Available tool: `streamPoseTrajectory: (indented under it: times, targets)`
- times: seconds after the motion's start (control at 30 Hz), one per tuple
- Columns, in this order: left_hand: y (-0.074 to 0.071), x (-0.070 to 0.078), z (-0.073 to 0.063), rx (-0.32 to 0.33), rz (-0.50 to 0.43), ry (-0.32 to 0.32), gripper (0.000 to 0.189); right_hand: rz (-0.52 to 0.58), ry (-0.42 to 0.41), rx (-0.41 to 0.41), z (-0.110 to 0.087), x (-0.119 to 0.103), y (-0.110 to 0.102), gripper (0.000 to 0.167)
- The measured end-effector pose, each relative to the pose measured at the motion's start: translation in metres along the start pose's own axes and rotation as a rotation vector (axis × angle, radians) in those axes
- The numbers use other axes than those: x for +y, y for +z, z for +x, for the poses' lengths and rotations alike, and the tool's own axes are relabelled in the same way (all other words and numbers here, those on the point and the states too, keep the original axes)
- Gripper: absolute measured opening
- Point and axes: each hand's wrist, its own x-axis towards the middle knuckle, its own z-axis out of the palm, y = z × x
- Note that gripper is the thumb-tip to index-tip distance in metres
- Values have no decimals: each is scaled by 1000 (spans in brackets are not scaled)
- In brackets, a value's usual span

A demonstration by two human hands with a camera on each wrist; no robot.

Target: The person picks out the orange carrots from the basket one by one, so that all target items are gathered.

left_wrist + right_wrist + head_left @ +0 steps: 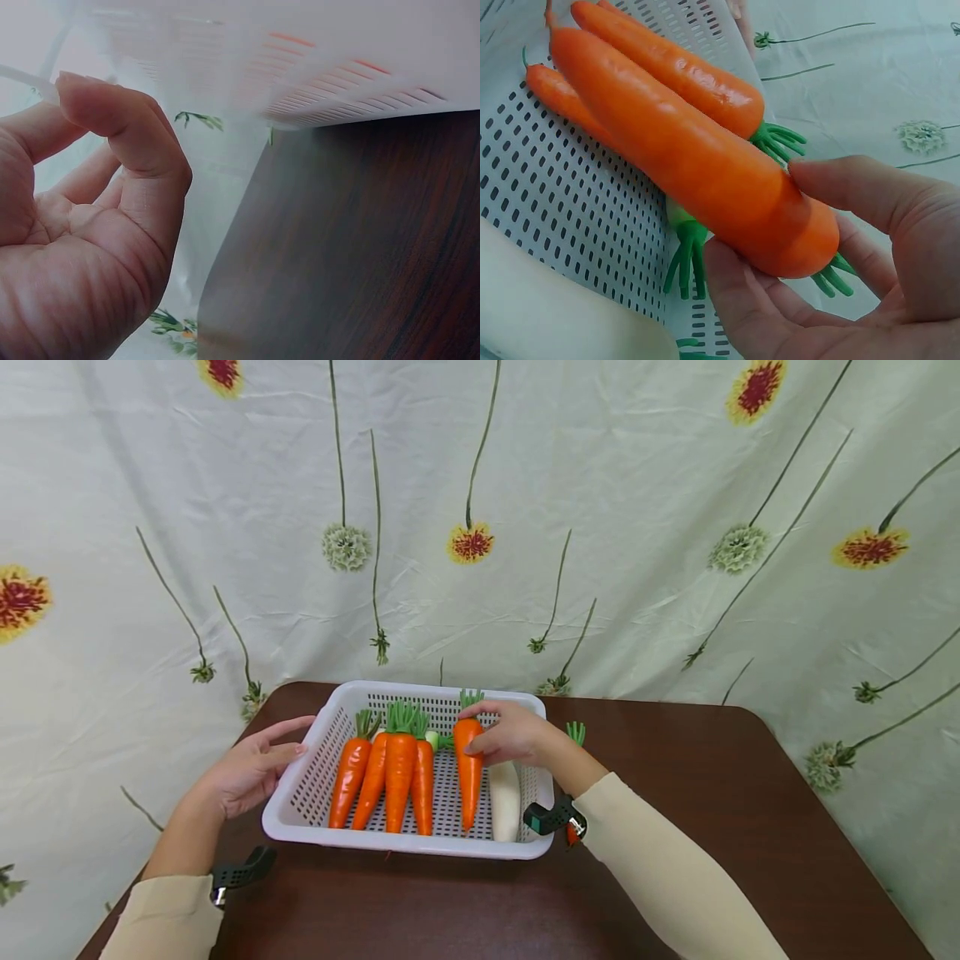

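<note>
My right hand (510, 732) pinches an orange carrot (697, 161) near its green-topped end, thumb on one side and fingers on the other, over the right half of a white perforated basket (487, 852). Just right of that carrot lies a white radish (505, 802). Several more carrots (400, 781) lie side by side in the basket's left half, green tops toward the back. Between them and the held carrot shows a pale vegetable end (432, 740) with a green top. My left hand (251, 768) holds the basket's left rim with thumb and fingers.
Another carrot (576, 732) lies on the dark wooden table (675, 793) right of the basket, mostly hidden by my right wrist. A flower-patterned cloth (637, 635) hangs behind the table. Each wrist wears a black band (551, 817).
</note>
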Motion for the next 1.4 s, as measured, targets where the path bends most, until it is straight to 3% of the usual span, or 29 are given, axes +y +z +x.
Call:
streamPoseTrajectory:
  times: [0.4,0.87,1.13,1.4]
  targets:
    - [0,0,-1,-7,-9,-5,65,67,-41,12,-15,1,-4,63]
    - [1,1,0,-12,-8,3,64,168,-142,117,-38,6,-14,59]
    - [1,0,-1,-12,-18,6,64,188,-190,133,-51,14,-22,61]
    - [0,-1,0,-12,-29,12,64,165,-206,216,-66,17,-30,63]
